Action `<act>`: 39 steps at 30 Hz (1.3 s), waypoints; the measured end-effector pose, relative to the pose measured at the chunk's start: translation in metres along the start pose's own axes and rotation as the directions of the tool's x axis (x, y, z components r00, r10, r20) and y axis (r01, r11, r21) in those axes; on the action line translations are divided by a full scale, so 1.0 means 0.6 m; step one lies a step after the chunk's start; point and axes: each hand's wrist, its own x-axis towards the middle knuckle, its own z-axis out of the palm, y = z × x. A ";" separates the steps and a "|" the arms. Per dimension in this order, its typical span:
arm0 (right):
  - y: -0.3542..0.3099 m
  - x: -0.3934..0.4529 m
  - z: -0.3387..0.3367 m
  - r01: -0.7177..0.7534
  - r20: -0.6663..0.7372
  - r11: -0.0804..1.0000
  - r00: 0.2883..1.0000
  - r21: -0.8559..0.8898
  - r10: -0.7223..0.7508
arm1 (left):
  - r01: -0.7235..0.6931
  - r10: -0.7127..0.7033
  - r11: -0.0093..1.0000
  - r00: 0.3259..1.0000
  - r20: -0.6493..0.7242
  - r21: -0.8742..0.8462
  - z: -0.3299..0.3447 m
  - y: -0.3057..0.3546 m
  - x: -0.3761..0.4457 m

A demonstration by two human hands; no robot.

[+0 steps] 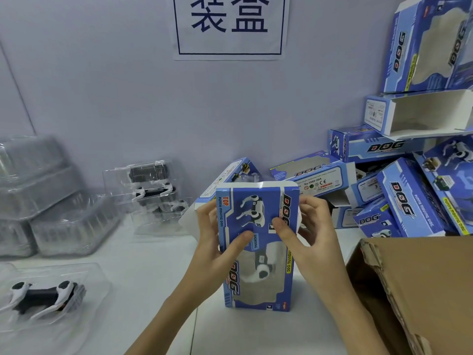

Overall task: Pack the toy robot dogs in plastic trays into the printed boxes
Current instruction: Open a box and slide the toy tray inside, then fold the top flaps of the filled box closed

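The box (258, 249) stands upright at desk (143, 278) centre, a toy dog (259, 274) visible through its window. The top flap is folded down over the front. The left hand (217, 242) grasps the box's left edge, thumb pressed on the flap. The right hand (304, 226) grasps the right edge, thumb likewise on the flap. Left of the box lie trays (51, 295) holding dogs, with empty trays (43, 198) behind. Right of it: piled boxes (409, 190) and a carton (419, 290).
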 end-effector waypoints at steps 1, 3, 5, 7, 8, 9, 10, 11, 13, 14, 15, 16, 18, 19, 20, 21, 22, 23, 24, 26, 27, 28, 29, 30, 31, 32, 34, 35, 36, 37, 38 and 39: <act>0.001 0.001 0.001 0.005 0.004 1.000 1.000 0.009 -0.005 | -0.001 0.001 1.000 1.000 -0.004 -0.001 0.000 0.002 0.000; 0.002 0.001 0.000 0.022 0.023 1.000 1.000 0.002 -0.022 | 0.000 0.000 1.000 1.000 -0.006 0.006 0.001 0.003 -0.001; 0.002 -0.001 0.001 0.026 0.042 0.999 0.999 -0.041 -0.024 | 0.015 -0.015 1.000 1.000 0.008 0.023 0.002 0.003 -0.001; 0.001 -0.003 0.003 0.008 0.050 0.998 0.999 -0.062 -0.004 | 0.023 -0.023 0.999 1.000 0.020 0.028 0.003 0.003 -0.002; 0.002 -0.003 0.004 -0.003 0.052 0.998 0.999 -0.060 0.006 | 0.024 -0.025 0.999 0.999 0.023 0.026 0.003 0.001 -0.002; 0.003 -0.003 0.004 -0.008 0.052 0.998 0.999 -0.062 0.011 | 0.028 -0.029 0.999 0.999 0.024 0.024 0.003 0.000 -0.002; 0.003 -0.004 0.004 -0.008 0.050 0.997 0.999 -0.071 0.012 | 0.035 -0.036 0.999 0.999 0.023 0.021 0.002 0.000 -0.003; 0.003 -0.004 0.005 -0.002 0.048 0.996 0.999 -0.086 0.006 | 0.043 -0.044 0.999 0.999 0.023 0.022 0.001 -0.001 -0.003; 0.002 -0.005 0.005 0.026 0.064 0.991 0.998 -0.130 -0.018 | 0.043 -0.044 0.998 0.999 0.024 0.050 -0.004 0.001 -0.002; 0.001 -0.005 0.005 0.033 0.076 0.989 0.997 -0.144 -0.022 | 0.034 -0.036 0.997 0.999 0.027 0.073 -0.006 0.002 -0.002; 0.002 -0.005 0.005 0.029 0.086 0.989 0.996 -0.147 -0.016 | 0.022 -0.026 0.995 0.999 0.035 0.095 -0.007 0.004 0.000; 0.004 -0.005 0.004 0.019 0.097 0.990 0.995 -0.143 -0.005 | 0.011 -0.016 0.994 0.999 0.044 0.113 -0.008 0.007 0.001; 0.009 -0.005 0.005 -0.009 0.123 0.993 0.992 -0.115 0.023 | -0.007 -0.001 0.991 0.998 0.056 0.133 -0.010 0.009 0.003; 0.011 -0.006 0.008 -0.028 0.135 0.995 0.990 -0.094 0.040 | -0.012 0.005 0.990 0.998 0.055 0.142 -0.010 0.009 0.003; 0.013 -0.008 0.011 -0.049 0.141 0.996 0.988 -0.072 0.059 | -0.017 0.009 0.988 0.999 0.049 0.151 -0.011 0.009 0.003; 0.014 -0.009 0.015 -0.065 0.137 0.997 0.988 -0.051 0.071 | -0.026 0.021 0.987 0.999 0.037 0.161 -0.012 0.009 0.004; 0.015 -0.010 0.017 -0.066 0.123 0.997 0.990 -0.037 0.070 | -0.045 0.042 0.984 0.999 0.023 0.173 -0.014 0.008 0.004; 0.017 -0.011 0.019 -0.053 0.102 0.998 0.993 -0.033 0.056 | -0.063 0.063 0.981 0.998 0.007 0.183 -0.016 0.008 0.004; 0.020 -0.011 0.018 -0.038 0.081 0.999 0.996 -0.039 0.041 | -0.073 0.076 0.980 0.997 -0.009 0.184 -0.018 0.007 0.004; 0.026 -0.010 0.015 -0.011 0.064 0.998 0.998 -0.066 0.015 | -0.071 0.078 0.982 0.996 -0.033 0.174 -0.018 0.004 0.002; 0.027 -0.010 0.014 0.001 0.063 0.996 0.998 -0.084 0.004 | -0.065 0.074 0.981 0.996 -0.043 0.180 -0.017 0.001 0.001; 0.027 -0.010 0.013 0.009 0.060 0.994 0.998 -0.106 -0.002 | -0.059 0.069 0.979 0.996 -0.047 0.194 -0.016 -0.001 0.001; 0.029 -0.010 0.011 0.008 0.054 0.992 0.999 -0.125 -0.001 | -0.060 0.069 0.978 0.997 -0.035 0.202 -0.015 -0.004 0.000; 0.031 -0.009 0.008 0.000 0.045 0.990 0.999 -0.142 0.007 | -0.069 0.071 0.978 0.997 -0.005 0.197 -0.015 -0.007 -0.002; 0.034 -0.007 0.007 -0.013 0.035 0.988 0.999 -0.156 0.019 | -0.081 0.075 0.979 0.996 0.040 0.189 -0.018 -0.009 -0.003; 0.038 -0.006 0.007 -0.029 0.026 0.986 0.999 -0.166 0.034 | -0.102 0.086 0.976 0.992 0.088 0.191 -0.022 -0.011 -0.005; 0.045 -0.006 0.013 -0.067 0.011 0.981 0.997 -0.180 0.070 | -0.169 0.137 0.948 0.982 0.132 0.271 -0.031 -0.012 -0.006; 0.045 -0.008 0.019 -0.083 -0.013 0.977 0.997 -0.198 0.082 | -0.219 0.190 0.905 0.975 0.115 0.364 -0.034 -0.014 -0.005; 0.043 -0.011 0.024 -0.090 -0.057 0.970 0.995 -0.224 0.080 | -0.270 0.261 0.832 0.961 0.087 0.484 -0.035 -0.016 -0.004; 0.039 -0.015 0.030 -0.079 -0.107 0.965 0.993 -0.250 0.054 | -0.310 0.340 0.740 0.938 0.065 0.597 -0.032 -0.019 -0.003; 0.033 -0.018 0.034 -0.046 -0.142 0.965 0.990 -0.258 0.009 | -0.324 0.407 0.659 0.912 0.040 0.679 -0.027 -0.020 -0.004; 0.026 -0.021 0.037 0.001 -0.150 0.972 0.988 -0.235 -0.037 | -0.307 0.440 0.616 0.898 0.006 0.726 -0.019 -0.020 -0.006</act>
